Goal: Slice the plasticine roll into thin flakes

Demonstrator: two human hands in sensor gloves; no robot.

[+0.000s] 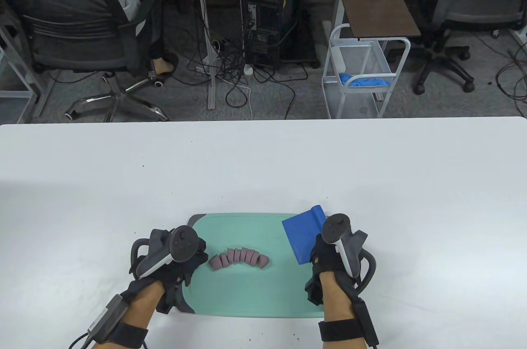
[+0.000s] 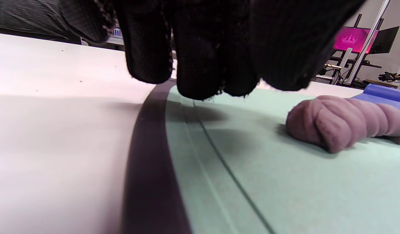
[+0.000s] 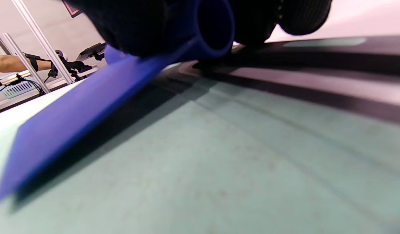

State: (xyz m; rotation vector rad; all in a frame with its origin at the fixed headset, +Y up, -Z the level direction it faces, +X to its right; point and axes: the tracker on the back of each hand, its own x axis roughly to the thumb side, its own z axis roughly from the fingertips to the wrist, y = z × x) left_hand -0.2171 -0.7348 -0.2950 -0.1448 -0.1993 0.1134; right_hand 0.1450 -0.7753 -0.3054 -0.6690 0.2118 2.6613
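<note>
- Two gloved hands work over a green cutting mat (image 1: 247, 295) lying at the near edge of the white desk (image 1: 263, 159).
- Plasticine roll (image 1: 239, 259): purple, already cut into approx. ten slices that lean on one another in a shallow arc; lies on the mat, left of centre. In the left wrist view the roll (image 2: 346, 122) shows as stacked, overlapping slices resting flat on the mat.
- Left hand (image 1: 181, 260): sits over the mat's left edge, just left of the roll's end, apart from it. Its fingers (image 2: 200, 65) hang curled downward together, tips near the mat's dark rim (image 2: 148, 156); nothing is gripped. Whether the tips touch the mat cannot be told.
- Right hand (image 1: 329, 258): over the mat's right edge, holds a blue scraper (image 1: 302, 238) by its rolled handle. In the right wrist view the fingers (image 3: 138, 29) wrap closed around the tubular handle of the scraper (image 3: 89, 117), and the flat blade slopes down to the left, its lower edge close above the mat (image 3: 219, 162).
- Scraper vs. roll: well apart; blade lies toward the mat's far right corner, tilted.
- Bkgd.: office chairs, cables, a white wire cart (image 1: 362, 73) beyond the desk.
</note>
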